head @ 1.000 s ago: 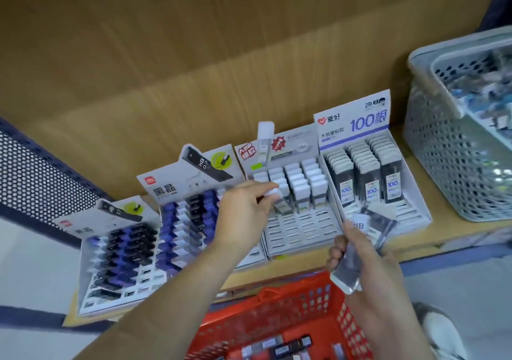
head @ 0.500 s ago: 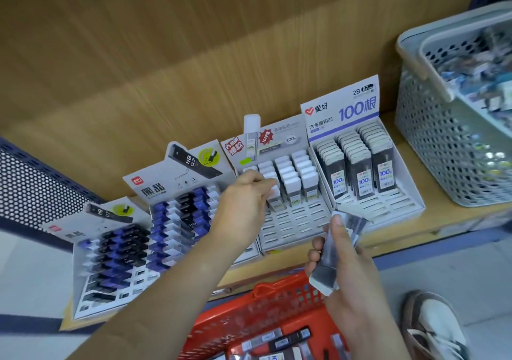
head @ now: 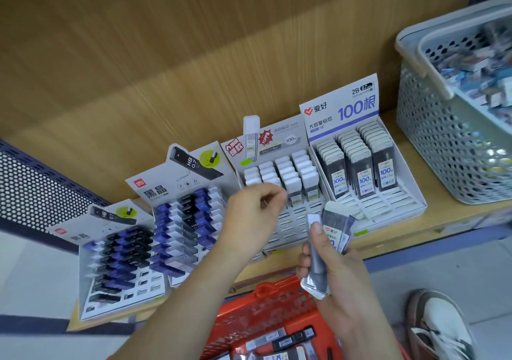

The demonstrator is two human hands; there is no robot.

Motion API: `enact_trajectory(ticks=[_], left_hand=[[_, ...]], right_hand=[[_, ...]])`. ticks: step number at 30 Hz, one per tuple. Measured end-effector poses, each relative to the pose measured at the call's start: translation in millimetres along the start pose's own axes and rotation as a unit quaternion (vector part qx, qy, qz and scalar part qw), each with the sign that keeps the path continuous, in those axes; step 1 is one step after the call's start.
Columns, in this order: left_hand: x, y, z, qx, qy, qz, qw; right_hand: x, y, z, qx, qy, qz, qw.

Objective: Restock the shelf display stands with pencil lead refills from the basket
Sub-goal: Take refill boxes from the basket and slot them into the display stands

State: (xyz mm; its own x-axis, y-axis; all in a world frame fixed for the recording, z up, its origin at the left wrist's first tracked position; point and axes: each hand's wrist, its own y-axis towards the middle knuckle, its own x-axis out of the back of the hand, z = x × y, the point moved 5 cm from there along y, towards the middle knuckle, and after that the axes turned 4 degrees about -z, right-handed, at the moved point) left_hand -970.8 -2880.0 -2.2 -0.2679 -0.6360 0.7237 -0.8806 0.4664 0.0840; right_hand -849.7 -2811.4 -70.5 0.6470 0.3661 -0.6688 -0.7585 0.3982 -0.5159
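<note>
Item: refills (head: 336, 228), small clear-plastic cases. Judged light, stiff and slick-sided, so apt to slide off one another when bunched. Best taken singly, thumb + forefinger on the long edges nr the cap. Location: a fanned bunch sits in the right hand (head: 332, 271), thumb across the front, fingers wrapped behind, above the red basket (head: 266, 312); more lie loose on the basket floor. Left hand (head: 255, 215) has fingers curled at the front row of the white-cap stand (head: 293, 221); cannot tell if it pinches a case. Containers: white-cap stand has back rows filled, front slots bare. 100-count stand (head: 388, 193) has 3 rows of dark cases at rear, front slots bare. Black/blue stands (head: 182, 221) to the left, lower slots part empty. Grey basket (head: 432, 149) on shelf (head: 388, 239), contents mixed and blurred.
</note>
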Motion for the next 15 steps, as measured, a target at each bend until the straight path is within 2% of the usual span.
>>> enact_trajectory(ticks=[2,4,7,11,13,15], left_hand=[[-11,-20,-5,0.116,-0.159,0.129,0.972],[-14,-37,-10,0.162,-0.229,0.182,0.942],[-9,-45,-5,0.192,-0.303,0.134,0.924],[5,-51,8,0.221,-0.366,0.027,0.903],[13,-56,13,0.212,-0.347,0.015,0.914],[25,-64,17,0.199,-0.311,0.0,0.929]], right_hand=[[-2,0,0,0.014,-0.031,0.01,0.999],[-4,-2,0,0.029,-0.07,0.022,0.997],[-6,-6,0,0.013,-0.097,0.03,0.995],[-6,-8,-4,-0.036,-0.023,0.062,0.997],[-5,-7,-6,-0.026,-0.027,0.073,0.997],[-3,-6,-10,-0.02,-0.062,0.047,0.997]])
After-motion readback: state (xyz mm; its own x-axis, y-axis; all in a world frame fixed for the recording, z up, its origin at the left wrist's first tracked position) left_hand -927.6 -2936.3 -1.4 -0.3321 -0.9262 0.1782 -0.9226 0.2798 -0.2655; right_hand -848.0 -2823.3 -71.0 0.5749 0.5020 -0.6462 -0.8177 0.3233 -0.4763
